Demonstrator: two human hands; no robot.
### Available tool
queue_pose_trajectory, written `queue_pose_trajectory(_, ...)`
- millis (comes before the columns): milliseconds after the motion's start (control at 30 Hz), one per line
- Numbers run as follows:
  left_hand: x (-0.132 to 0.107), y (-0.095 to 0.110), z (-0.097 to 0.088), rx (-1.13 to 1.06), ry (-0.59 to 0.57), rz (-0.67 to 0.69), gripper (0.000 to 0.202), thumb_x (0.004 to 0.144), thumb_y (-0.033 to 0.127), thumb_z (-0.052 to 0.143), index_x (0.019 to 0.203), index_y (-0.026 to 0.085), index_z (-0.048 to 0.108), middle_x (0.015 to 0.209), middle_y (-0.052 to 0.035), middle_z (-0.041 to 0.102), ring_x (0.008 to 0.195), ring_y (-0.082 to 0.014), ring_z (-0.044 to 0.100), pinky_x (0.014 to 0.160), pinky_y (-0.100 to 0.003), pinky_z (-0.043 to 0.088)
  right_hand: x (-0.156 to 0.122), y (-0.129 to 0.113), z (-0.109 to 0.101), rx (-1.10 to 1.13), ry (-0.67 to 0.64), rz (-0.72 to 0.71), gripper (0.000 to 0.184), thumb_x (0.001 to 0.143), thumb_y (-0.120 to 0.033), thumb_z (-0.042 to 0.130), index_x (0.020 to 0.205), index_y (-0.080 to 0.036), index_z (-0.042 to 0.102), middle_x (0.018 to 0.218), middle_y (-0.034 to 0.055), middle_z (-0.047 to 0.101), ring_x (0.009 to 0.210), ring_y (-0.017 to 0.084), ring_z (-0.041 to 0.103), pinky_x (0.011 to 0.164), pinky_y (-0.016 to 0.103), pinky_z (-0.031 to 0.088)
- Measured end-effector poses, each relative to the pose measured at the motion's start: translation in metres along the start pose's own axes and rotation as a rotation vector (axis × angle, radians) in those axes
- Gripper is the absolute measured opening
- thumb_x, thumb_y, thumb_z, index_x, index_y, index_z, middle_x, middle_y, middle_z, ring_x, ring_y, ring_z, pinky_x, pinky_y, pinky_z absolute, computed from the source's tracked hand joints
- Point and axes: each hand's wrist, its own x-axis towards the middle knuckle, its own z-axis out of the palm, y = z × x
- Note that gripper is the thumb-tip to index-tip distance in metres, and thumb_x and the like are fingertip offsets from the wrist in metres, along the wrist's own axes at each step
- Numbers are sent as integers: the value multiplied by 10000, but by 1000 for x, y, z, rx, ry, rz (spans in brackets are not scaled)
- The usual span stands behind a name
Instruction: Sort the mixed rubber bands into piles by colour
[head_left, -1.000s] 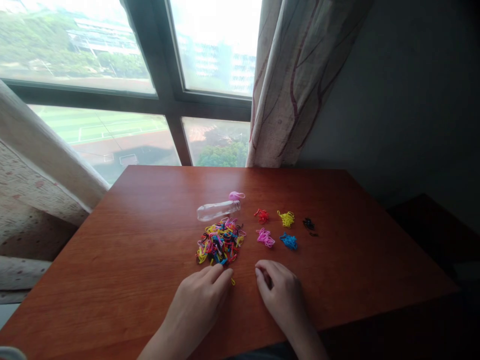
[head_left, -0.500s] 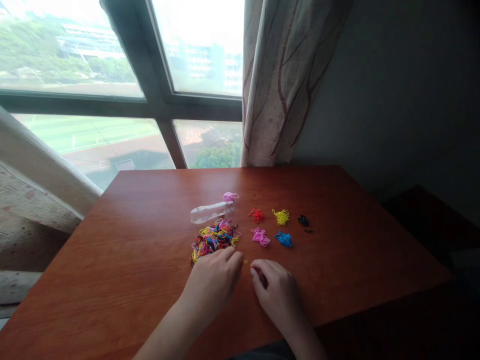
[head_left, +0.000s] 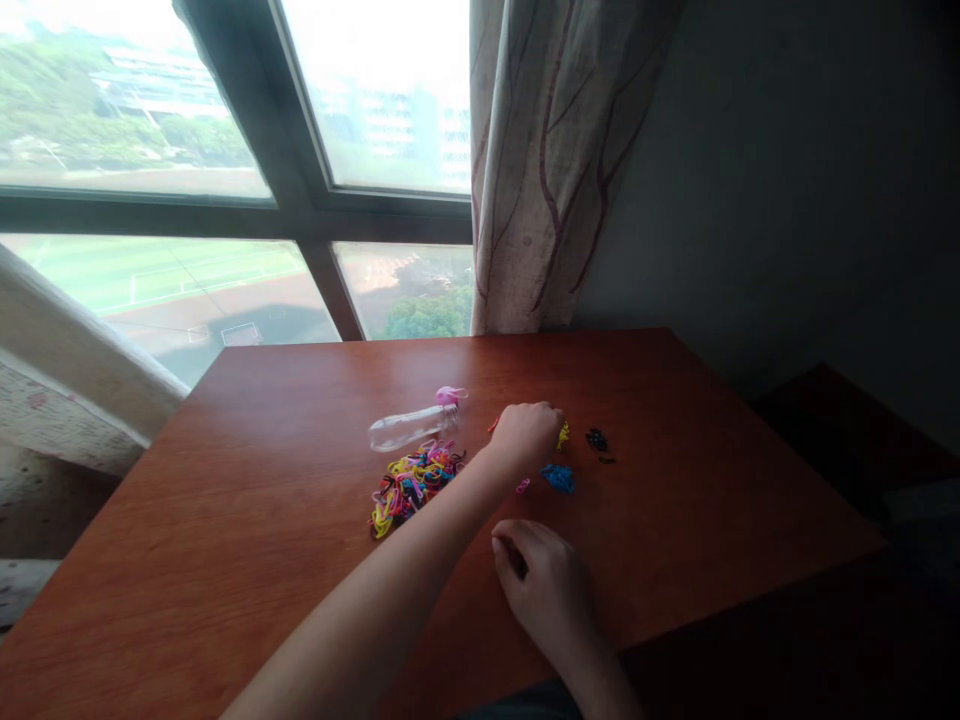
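Grip at the left hand [head_left: 529, 432] is hidden behind its own knuckles, so I cannot tell whether the fingers are apart, together or clamped on a band; the hand is stretched out beside the yellow pile [head_left: 562, 435], partly covering it. Nearer the front edge of the tabletop [head_left: 187, 520], the right hand [head_left: 544, 580] rests loosely curled, thumb and forefinger bent around a dark gap, and whether their tips meet or pinch anything I cannot tell. Small coloured bands lie in 1 mixed heap [head_left: 416, 482], left of the tabletop's middle, and in what look like 5 single-colour piles between that heap and the right edge. Toward the back edge, a bit of the red pile [head_left: 493, 424] peeks out past the left hand, then comes yellow, then the black pile [head_left: 596, 438], closest to the right edge; nearer the front edge are the partly covered pink pile [head_left: 523, 486] and the blue pile [head_left: 559, 478]. Judging by this layout, the colour sorting is begun but well short of done: the mixed heap looks larger than any pile in view, with several colours tangled together. Behind it, toward the back edge, a clear bottle [head_left: 412, 428] lies on its side, with no bands visible inside.
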Motion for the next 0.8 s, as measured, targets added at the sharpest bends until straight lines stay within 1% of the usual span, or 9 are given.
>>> queue_pose_trajectory(100,-6,1,-1,-4,8,1,192,878,174,532,976,172,697,953,-117,720,850,-247,713,724,-323,522,0,1,0,12,-5,0,182,910,-165,483,836,-222,638,775,12,668,727,171,622,673,257,411)
queue_pose_trajectory(200,-23,-4,-7,-14,52,-4,207,915,223,500,968,184,696,953,-106,715,846,-231,709,708,-301,514,-1,1,0,27,-14,-1,184,913,-163,479,853,-221,643,782,14,671,737,171,627,687,255,417)
queue_pose_trajectory(300,-51,-15,-16,-35,108,-16,238,941,239,460,960,204,695,954,-79,720,808,-205,701,661,-272,496,-1,0,-1,30,-14,2,179,909,-153,483,864,-222,643,793,13,676,746,168,632,701,250,423)
queue_pose_trajectory(400,-89,-27,-20,-67,154,-31,210,921,213,483,955,227,689,949,-41,727,781,-174,688,649,-247,481,-1,-1,-2,22,-17,1,174,906,-149,487,857,-224,636,791,10,676,743,166,632,696,248,420)
queue_pose_trajectory(433,-103,-31,-19,-85,178,-42,211,922,209,478,953,228,685,913,-34,727,776,-168,684,658,-244,481,0,-1,-2,17,-19,-3,175,907,-149,486,853,-226,634,789,10,676,742,166,632,692,248,419)
queue_pose_trajectory(500,-132,-39,-14,-186,287,-77,209,919,205,473,920,223,682,858,-28,727,756,-160,682,675,-240,491,0,-2,-2,-1,-17,-15,174,907,-150,490,843,-229,631,777,5,673,731,163,630,680,248,413)
queue_pose_trajectory(600,-172,-49,-1,-264,335,-98,206,927,230,476,924,229,683,854,-22,732,717,-142,681,663,-223,503,0,-2,-1,-38,-14,-22,161,901,-149,506,836,-235,626,746,-8,659,697,160,616,646,251,390)
queue_pose_trajectory(700,-208,-60,15,-284,362,-158,186,932,253,497,932,233,682,809,-7,722,641,-125,659,601,-205,495,0,-3,-1,-46,-16,-22,149,896,-147,513,836,-234,617,730,-13,646,675,160,602,630,260,370)
queue_pose_trajectory(800,-233,-68,29,-297,417,-189,166,927,261,513,946,243,677,844,2,730,690,-132,687,626,-198,515,1,-8,1,-44,-30,-20,143,894,-142,517,833,-233,609,726,-14,639,673,160,594,630,262,362)
